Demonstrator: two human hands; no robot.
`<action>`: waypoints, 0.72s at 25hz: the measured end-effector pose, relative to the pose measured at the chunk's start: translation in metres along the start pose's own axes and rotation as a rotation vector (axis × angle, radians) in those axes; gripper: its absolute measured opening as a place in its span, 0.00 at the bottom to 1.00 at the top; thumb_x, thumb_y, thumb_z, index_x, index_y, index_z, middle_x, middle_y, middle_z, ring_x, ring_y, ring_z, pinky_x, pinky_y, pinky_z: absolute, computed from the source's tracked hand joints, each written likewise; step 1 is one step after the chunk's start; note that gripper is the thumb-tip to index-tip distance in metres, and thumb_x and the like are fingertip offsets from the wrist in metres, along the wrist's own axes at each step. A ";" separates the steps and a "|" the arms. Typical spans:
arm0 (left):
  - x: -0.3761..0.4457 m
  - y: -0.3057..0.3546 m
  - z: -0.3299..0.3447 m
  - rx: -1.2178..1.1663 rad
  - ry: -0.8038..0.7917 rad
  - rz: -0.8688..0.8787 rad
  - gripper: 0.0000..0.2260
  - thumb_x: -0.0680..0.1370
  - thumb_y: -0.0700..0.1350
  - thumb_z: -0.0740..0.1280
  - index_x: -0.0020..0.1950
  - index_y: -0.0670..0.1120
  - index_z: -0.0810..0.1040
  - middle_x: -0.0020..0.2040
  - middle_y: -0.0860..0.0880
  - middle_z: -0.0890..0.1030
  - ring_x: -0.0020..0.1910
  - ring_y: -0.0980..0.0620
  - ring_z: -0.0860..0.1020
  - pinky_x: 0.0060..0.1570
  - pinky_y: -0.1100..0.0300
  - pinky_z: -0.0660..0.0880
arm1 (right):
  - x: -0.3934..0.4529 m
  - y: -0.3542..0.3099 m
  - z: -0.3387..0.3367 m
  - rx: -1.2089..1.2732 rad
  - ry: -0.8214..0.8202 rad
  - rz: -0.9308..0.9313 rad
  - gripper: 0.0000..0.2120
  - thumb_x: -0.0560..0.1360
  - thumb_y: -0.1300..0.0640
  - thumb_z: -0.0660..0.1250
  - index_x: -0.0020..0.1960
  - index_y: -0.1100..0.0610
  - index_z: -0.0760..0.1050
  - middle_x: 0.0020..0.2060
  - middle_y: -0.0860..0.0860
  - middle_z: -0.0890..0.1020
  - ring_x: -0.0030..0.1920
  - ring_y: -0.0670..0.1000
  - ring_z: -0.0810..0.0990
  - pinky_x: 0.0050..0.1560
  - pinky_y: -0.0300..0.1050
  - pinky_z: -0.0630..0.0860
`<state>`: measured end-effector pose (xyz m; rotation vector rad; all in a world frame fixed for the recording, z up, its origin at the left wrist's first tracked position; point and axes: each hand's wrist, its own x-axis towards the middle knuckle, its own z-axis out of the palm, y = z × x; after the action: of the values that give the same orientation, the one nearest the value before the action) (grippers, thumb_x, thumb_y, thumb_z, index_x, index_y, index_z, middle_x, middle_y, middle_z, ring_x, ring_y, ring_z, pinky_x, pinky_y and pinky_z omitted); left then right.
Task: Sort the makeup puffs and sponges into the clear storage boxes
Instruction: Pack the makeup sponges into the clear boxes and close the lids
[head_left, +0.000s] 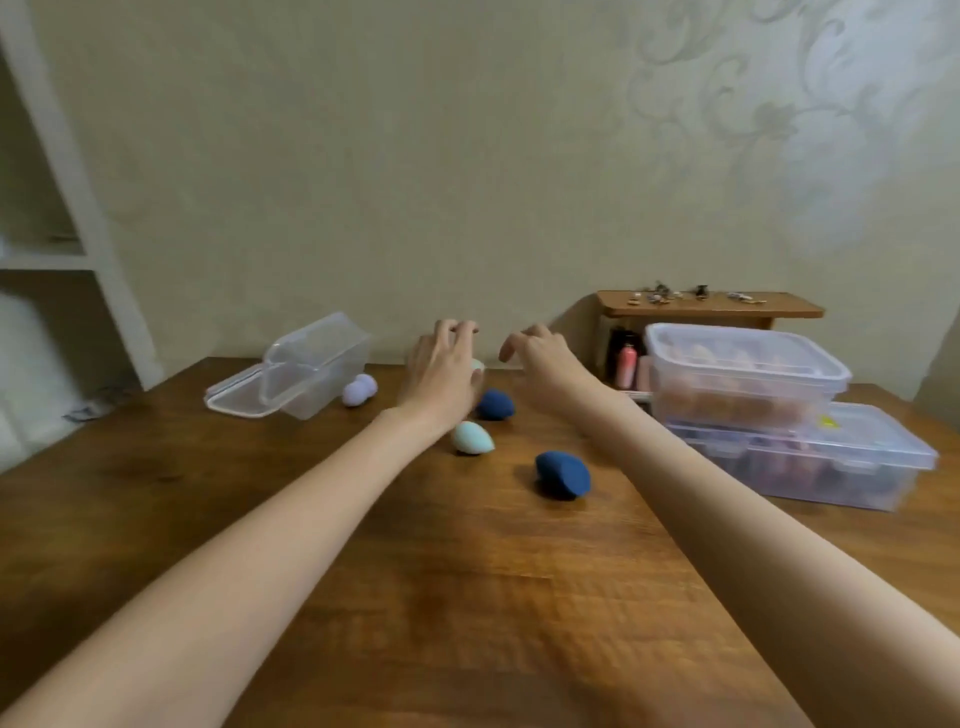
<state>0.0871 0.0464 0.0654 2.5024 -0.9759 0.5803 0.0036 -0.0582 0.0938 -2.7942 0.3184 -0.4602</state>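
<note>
Partly hidden pale sponge behind left hand; grasp unclear. Right hand loosely curled, empty.

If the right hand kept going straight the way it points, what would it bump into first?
Probably nothing on the table: the right hand points away toward the beige wall, with bare brown wooden tabletop ahead. Depth is unclear, so the wall itself looks like the first contact.

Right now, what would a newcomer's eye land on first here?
Two bare arms reach across the wooden table, left hand and right hand hovering over scattered sponges: two dark blue sponges, a mint sponge. Stacked clear boxes sit right; a tipped empty box lies left.
</note>
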 end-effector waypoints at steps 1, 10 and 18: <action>-0.003 -0.031 -0.007 0.049 0.001 -0.071 0.21 0.77 0.43 0.62 0.70 0.44 0.63 0.68 0.42 0.66 0.64 0.40 0.69 0.63 0.50 0.64 | 0.011 -0.013 0.014 0.028 -0.057 -0.021 0.19 0.75 0.66 0.59 0.65 0.59 0.70 0.64 0.59 0.68 0.65 0.60 0.68 0.63 0.49 0.68; 0.012 -0.189 -0.045 0.174 0.054 -0.442 0.19 0.80 0.44 0.58 0.69 0.39 0.64 0.68 0.37 0.69 0.67 0.38 0.67 0.67 0.49 0.61 | 0.092 -0.082 0.100 0.048 -0.350 -0.146 0.25 0.77 0.67 0.52 0.73 0.54 0.60 0.65 0.58 0.73 0.59 0.57 0.72 0.53 0.47 0.69; 0.045 -0.219 -0.007 0.005 -0.017 -0.624 0.24 0.79 0.54 0.58 0.70 0.40 0.63 0.68 0.41 0.71 0.70 0.40 0.65 0.71 0.48 0.54 | 0.165 -0.110 0.178 0.019 -0.440 -0.073 0.27 0.78 0.63 0.52 0.74 0.46 0.55 0.68 0.59 0.66 0.67 0.62 0.66 0.65 0.55 0.69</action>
<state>0.2692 0.1748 0.0492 2.6184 -0.1599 0.3566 0.2358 0.0456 0.0130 -2.7955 0.1118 0.1405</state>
